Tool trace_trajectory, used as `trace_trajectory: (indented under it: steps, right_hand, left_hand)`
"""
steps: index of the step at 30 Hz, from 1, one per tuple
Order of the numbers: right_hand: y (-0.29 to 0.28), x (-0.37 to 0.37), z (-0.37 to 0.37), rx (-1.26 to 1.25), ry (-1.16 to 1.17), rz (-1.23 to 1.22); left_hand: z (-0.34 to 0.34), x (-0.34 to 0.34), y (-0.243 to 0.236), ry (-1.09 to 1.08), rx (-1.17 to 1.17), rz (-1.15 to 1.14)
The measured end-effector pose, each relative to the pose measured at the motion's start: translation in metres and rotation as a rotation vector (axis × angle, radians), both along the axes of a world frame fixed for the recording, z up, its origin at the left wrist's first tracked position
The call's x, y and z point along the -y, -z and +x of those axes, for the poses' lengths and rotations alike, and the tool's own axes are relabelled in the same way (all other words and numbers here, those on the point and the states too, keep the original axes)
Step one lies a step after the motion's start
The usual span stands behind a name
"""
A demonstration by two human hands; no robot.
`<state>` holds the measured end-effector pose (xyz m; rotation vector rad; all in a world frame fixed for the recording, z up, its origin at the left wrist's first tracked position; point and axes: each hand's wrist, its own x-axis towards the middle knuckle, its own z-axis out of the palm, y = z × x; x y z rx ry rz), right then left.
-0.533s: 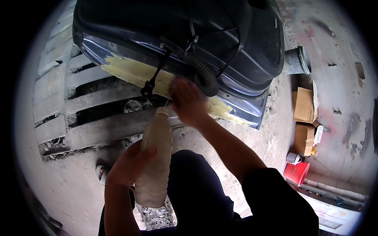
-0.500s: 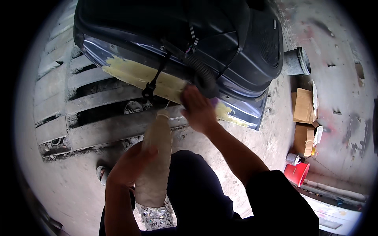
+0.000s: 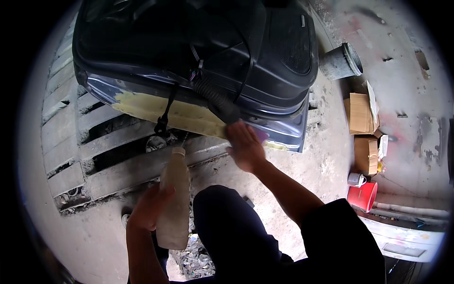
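My left hand (image 3: pixel 150 207) is wrapped round a cloudy, whitish plastic bottle (image 3: pixel 173 208), held upright with its cap towards the panel. A thin stream (image 3: pixel 184 139) shows just above the cap. My right hand (image 3: pixel 246 146) presses against the lower edge of a dark car door (image 3: pixel 279 80), fingers bent over a purple pad (image 3: pixel 261 135). Most of the pad is hidden beneath the hand. Along that edge runs a band of yellow filler (image 3: pixel 175 115). A black corrugated cable sleeve (image 3: pixel 216 99) hangs down to my fingers, and a black door strap (image 3: pixel 166 113) dangles left of it.
Under the door lies a grey, dusty slatted pallet (image 3: pixel 113 173) with dark gaps. To the right stand a grey bucket (image 3: pixel 338 64), cardboard boxes (image 3: pixel 362 113), a small tin (image 3: pixel 354 179) and a red bucket (image 3: pixel 363 196). Rubble (image 3: pixel 196 258) lies by my knee.
My right hand has shifted right and down along the door edge with the purple pad. The bottle sits slightly lower and further left. The whole view has also shifted a little.
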<state>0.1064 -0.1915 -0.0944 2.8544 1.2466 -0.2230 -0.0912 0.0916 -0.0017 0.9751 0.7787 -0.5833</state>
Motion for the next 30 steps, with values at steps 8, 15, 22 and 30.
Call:
trace_trajectory:
  steps: [8,15,22,30]
  right_hand:
    - [0.018,-0.098,0.0,0.03,-0.019,0.217]
    - [-0.027,0.05,-0.004,-0.038,0.132,-0.088]
    - [0.011,-0.084,-0.002,-0.03,-0.004,0.29]
    - [-0.014,0.003,-0.005,-0.027,-0.008,0.08]
  left_hand:
    - [0.02,0.028,0.002,-0.048,0.028,-0.025]
    - [0.004,0.014,0.022,-0.022,0.053,-0.003]
    - [0.032,0.041,0.0,-0.005,0.07,-0.005]
    - [0.018,0.027,0.003,0.054,0.064,0.036]
